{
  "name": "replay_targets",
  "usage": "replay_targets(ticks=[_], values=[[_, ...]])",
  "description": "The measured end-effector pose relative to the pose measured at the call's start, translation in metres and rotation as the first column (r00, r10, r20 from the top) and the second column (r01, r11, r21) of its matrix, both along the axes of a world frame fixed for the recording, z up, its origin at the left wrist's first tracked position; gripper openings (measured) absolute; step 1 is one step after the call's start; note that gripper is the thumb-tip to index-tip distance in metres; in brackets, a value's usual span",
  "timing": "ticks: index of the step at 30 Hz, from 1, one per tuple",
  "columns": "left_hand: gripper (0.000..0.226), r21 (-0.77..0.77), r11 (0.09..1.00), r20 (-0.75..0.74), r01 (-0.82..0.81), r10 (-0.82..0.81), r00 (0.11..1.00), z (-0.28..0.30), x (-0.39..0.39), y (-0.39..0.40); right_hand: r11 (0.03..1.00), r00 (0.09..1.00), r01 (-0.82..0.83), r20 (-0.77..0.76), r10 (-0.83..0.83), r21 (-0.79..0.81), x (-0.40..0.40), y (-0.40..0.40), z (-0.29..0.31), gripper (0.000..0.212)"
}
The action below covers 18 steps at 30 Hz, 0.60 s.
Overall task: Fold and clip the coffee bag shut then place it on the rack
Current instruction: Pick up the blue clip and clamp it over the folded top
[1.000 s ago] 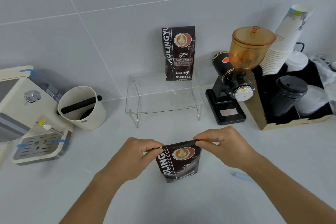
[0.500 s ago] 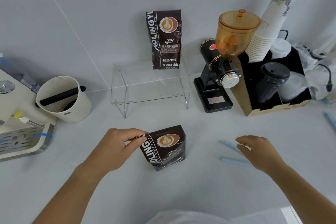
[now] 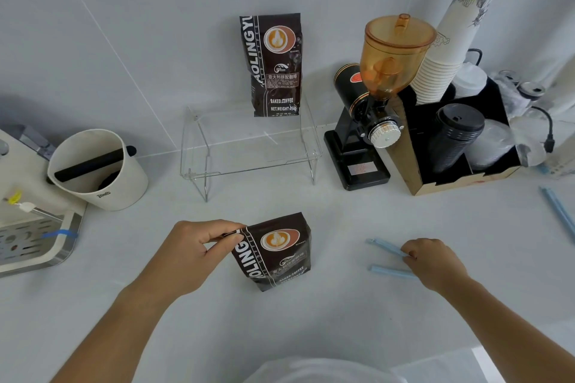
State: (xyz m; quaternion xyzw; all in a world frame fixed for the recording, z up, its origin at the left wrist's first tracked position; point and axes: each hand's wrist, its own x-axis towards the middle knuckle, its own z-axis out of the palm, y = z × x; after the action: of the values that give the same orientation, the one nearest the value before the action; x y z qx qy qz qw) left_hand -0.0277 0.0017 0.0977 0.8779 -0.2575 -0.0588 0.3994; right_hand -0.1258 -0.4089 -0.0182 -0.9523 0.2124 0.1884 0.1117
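Meanwhile, folded coffee bag (image 3: 273, 250) stands on pale counter (image 3: 311, 320) before tiled wall (image 3: 124, 25).

Espresso machine (image 3: 28, 214): cut off by the left edge, left of the knock box (image 3: 96, 169). Blue clip (image 3: 389, 258): its right end is hidden under the right hand (image 3: 434, 263); grip undeterminable. Coffee bag (image 3: 275, 253): folded top corner is covered by the left hand (image 3: 199, 250); lower print blurred. Second blue strip (image 3: 558, 211): runs off the right edge.
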Motion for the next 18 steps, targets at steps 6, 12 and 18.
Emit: replay_targets(ticks=[6,12,18], values=[[0.034,-0.003,1.000,0.013,-0.003,0.003,1.000,0.002,0.001,-0.002,1.000,1.000,-0.007,0.029,0.006,0.020,0.004,0.008,0.013,0.033],[0.038,-0.011,1.000,0.018,0.003,-0.003,1.000,0.003,0.002,-0.003,0.993,0.982,-0.094,0.168,0.082,0.065,0.021,0.026,0.041,0.039],[0.047,-0.037,0.999,0.019,-0.009,0.009,1.000,0.004,0.003,-0.004,0.973,0.915,-0.198,0.378,0.140,0.119,0.040,0.046,0.086,0.018]])
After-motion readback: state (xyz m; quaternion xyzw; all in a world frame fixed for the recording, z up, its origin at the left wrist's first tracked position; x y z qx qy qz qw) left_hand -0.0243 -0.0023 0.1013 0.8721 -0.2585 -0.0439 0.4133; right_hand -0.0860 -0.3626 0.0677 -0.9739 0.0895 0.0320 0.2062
